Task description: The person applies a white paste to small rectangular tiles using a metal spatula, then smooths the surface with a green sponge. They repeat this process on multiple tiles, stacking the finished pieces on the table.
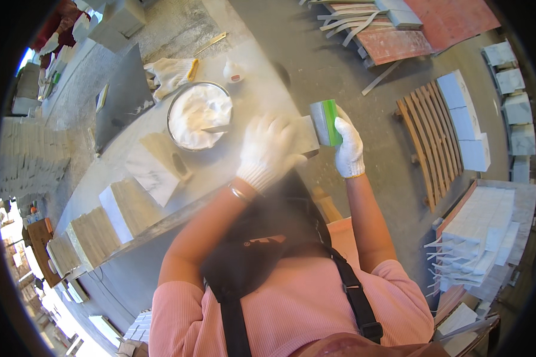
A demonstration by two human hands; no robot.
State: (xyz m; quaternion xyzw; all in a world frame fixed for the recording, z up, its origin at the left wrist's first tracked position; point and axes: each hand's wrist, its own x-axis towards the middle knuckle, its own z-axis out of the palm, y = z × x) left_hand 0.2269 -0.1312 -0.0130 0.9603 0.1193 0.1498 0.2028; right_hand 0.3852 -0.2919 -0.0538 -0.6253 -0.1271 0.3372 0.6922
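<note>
My right hand (349, 149), in a white knit glove, is closed on a wide scraper (323, 122) with a grey face and a green strip. The scraper is held upright beside the right end of a pale stone tile (304, 135) at the bench edge. My left hand (267, 150), gloved alike and blurred, lies over the tile's left side with fingers stretched out and thumb toward the tile. Left of it stands a round bowl (170, 119) of white paste (199, 110), with a flat blade (216, 128) resting in the paste.
A spare glove (171, 74), a small white bottle (233, 72) and a dark panel (124, 98) lie beyond the bowl. Stone tiles (152, 168) and tile stacks (92, 232) line the bench's near edge. To the right are a slatted wooden pallet (430, 140) and stacked white tiles (476, 229).
</note>
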